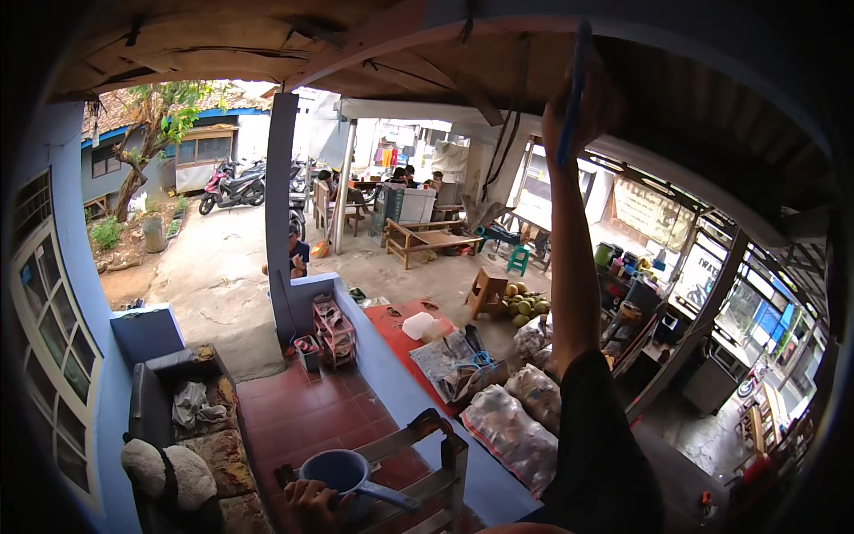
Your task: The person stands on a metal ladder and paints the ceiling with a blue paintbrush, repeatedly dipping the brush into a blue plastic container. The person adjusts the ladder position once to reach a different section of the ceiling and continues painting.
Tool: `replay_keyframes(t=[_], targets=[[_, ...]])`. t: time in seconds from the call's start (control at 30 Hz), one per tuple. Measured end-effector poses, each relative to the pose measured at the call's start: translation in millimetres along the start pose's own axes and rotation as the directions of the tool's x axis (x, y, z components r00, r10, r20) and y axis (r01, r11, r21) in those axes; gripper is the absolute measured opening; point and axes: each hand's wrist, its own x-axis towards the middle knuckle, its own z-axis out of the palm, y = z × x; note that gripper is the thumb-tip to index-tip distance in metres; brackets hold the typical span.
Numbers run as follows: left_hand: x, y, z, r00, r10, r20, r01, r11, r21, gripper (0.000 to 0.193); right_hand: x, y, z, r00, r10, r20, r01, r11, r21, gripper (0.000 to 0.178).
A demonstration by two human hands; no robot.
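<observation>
Nearest the camera: raised right hand (598, 107), arm stretched well up, fingers closed around a long, slim blue implement (576, 84). Its upper end stands near the dark blue-grey painted beam (498, 11) under the roof; contact cannot be told.

Low in view, left hand (311, 507), fingers curled against the near side of a round blue plastic dipper (336, 470) with a straight handle pointing right. Cannot tell whether it grips the dipper or only steadies it. Dipper sits at the top of a grey, metal-looking ladder (452, 476); contents too dark to read.

Step in hand, by judgement: overhead work along the beam, right hand reaching, left minding the dipper. Next move seems to call for a firm hold on the implement, a level dipper and balanced footing. A spill would probably reach the red tiled floor (294, 409) below.
</observation>
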Motion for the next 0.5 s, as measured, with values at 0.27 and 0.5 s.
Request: replay_keyframes(t=[0.27,0.5], targets=[[5.1,-1.3,-0.5,0.999,0.028,-0.028,-0.028,1.0,-0.009,0.023,-16.6,5.4,74.9,0.982,0.143,0.126,-0.167,0.965,0.203,0.053],[11.2,4.5,-3.1,1.0,0.02,-0.018,-0.02,0.999,0.035,0.023,-40.3,7.0,94.2,0.952,0.03,0.306,-0.104,0.968,0.229,0.046]])
